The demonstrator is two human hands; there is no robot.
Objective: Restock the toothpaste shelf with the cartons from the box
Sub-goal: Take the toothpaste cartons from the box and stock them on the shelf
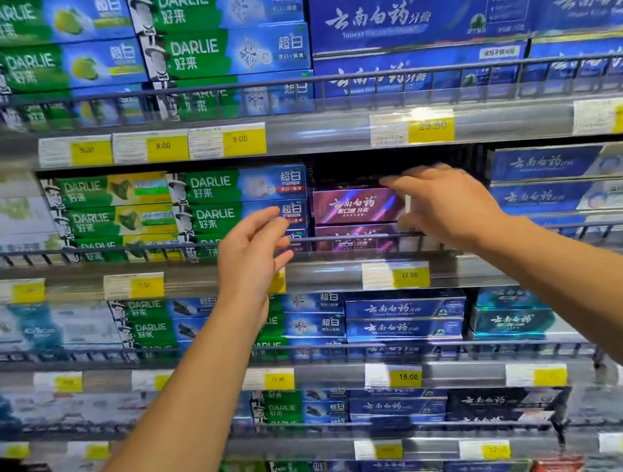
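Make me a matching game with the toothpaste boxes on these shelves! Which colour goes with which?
Things:
1. carton under the right hand
2. DARLIE cartons on the top shelf
3. cartons at top right
4. price tag reading 17.00

Colours:
A. dark blue
B. yellow
C. purple
D. green and blue

Pairs: 1-C, 2-D, 3-A, 4-B

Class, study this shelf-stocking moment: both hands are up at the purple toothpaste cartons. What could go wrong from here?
1. The right hand grips only the end of the top purple carton; it could tip off the carton beneath.
2. The left hand hovers open beside the green cartons and might knock them askew.
3. The wire rail could catch a carton sliding in.
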